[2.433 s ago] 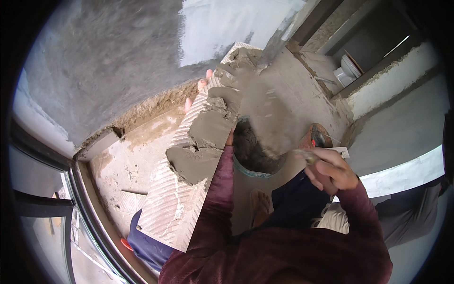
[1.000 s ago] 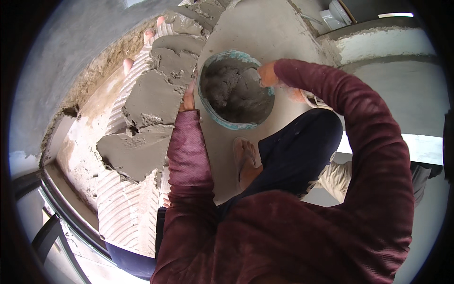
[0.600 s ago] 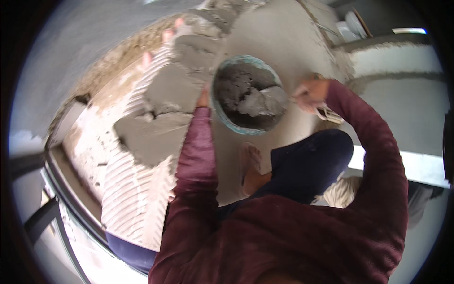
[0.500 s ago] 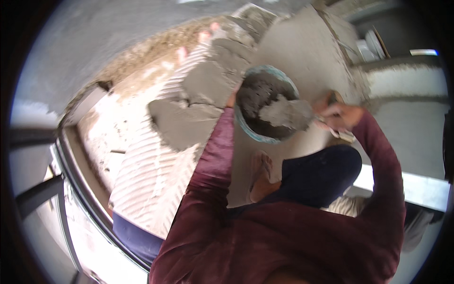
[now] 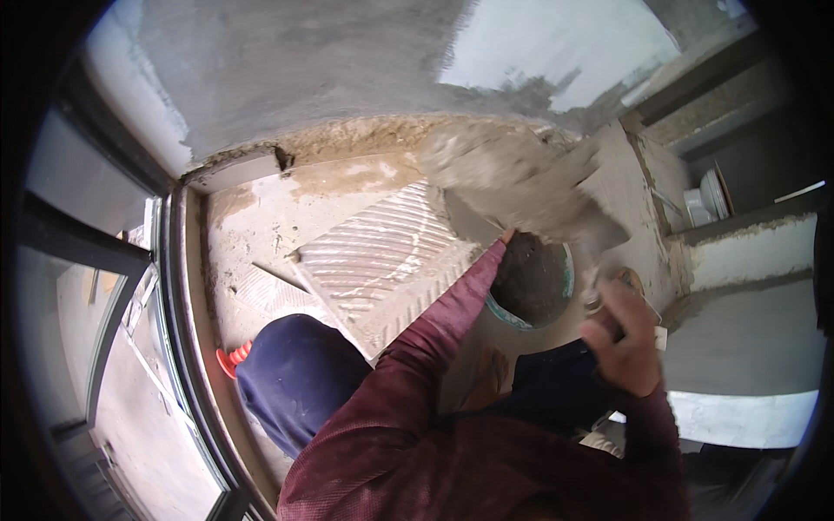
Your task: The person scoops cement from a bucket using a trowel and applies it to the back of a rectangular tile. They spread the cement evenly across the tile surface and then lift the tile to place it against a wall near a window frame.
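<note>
A trowel handle [image 5: 605,317] is in the grip of my right hand [image 5: 627,339]. Above and beyond the bucket, its blade [image 5: 608,227] carries a big lump of wet grey mortar [image 5: 512,178], smeared by motion. My left hand [image 5: 509,235] is at the far left rim of a round bucket [image 5: 568,286] and seems to hold it; most of its fingers are hidden. Dark mortar residue lines the bucket. To the left lies a ridged tile [image 5: 373,260], with grey mortar [image 5: 469,221] at its right end, partly covered by the raised load.
Along the left runs a dark-framed glass door [image 5: 165,260]. A rough plastered wall [image 5: 304,69] closes off the far side. A thin strip [image 5: 276,276] lies beside the tile, and an orange ribbed object [image 5: 233,358] by my left knee. White round fittings [image 5: 708,200] sit at the right.
My right hand has lifted the trowel with its mortar out of the bucket, away from me. My left hand stays at the bucket's rim. The view has swung left.
</note>
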Action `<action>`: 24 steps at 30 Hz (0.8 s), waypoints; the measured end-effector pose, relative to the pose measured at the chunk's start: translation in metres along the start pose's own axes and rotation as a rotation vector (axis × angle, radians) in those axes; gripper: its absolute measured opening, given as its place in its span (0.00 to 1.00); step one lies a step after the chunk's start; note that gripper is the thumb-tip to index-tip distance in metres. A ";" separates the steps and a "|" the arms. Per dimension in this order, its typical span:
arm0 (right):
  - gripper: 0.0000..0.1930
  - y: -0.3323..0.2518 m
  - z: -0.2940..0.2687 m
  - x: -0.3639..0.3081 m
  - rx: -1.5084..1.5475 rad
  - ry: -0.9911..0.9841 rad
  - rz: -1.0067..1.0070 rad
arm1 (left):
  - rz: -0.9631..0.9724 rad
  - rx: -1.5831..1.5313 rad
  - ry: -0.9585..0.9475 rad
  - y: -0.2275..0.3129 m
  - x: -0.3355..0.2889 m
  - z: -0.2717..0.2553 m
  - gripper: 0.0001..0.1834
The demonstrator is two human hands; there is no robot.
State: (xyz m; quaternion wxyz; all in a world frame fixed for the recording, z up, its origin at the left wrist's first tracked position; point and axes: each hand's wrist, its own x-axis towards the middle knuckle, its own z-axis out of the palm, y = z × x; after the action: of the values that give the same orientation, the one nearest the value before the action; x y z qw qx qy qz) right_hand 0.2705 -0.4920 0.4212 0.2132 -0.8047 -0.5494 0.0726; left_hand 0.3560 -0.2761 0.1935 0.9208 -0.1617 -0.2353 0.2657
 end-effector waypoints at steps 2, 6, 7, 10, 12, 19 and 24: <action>0.22 -0.009 0.031 -0.004 0.030 -0.005 0.017 | -0.035 -0.026 -0.016 -0.003 -0.002 0.004 0.30; 0.20 -0.020 0.083 -0.009 -0.025 0.114 -0.178 | -0.012 -0.026 0.025 -0.003 -0.004 0.020 0.28; 0.20 -0.020 0.090 -0.014 0.009 0.120 -0.170 | -0.038 -0.052 0.007 0.000 -0.006 0.029 0.28; 0.18 -0.027 0.091 -0.015 0.038 0.099 -0.167 | -0.079 -0.097 -0.045 0.009 -0.014 0.053 0.26; 0.17 -0.029 0.086 -0.013 0.006 0.095 -0.185 | -0.076 -0.028 -0.080 0.007 -0.011 0.057 0.26; 0.13 -0.023 0.070 -0.001 -0.091 0.105 -0.265 | -0.053 -0.004 0.010 0.007 -0.003 0.050 0.25; 0.13 -0.006 0.072 -0.001 -0.135 0.127 -0.343 | -0.060 0.006 -0.015 0.006 0.008 0.043 0.24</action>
State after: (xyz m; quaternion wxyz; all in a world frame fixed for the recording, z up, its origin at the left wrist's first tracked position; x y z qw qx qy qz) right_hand 0.2395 -0.4725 0.3586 0.2021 -0.7149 -0.6673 -0.0529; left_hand 0.3368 -0.2594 0.2295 0.9270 -0.1497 -0.2462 0.2399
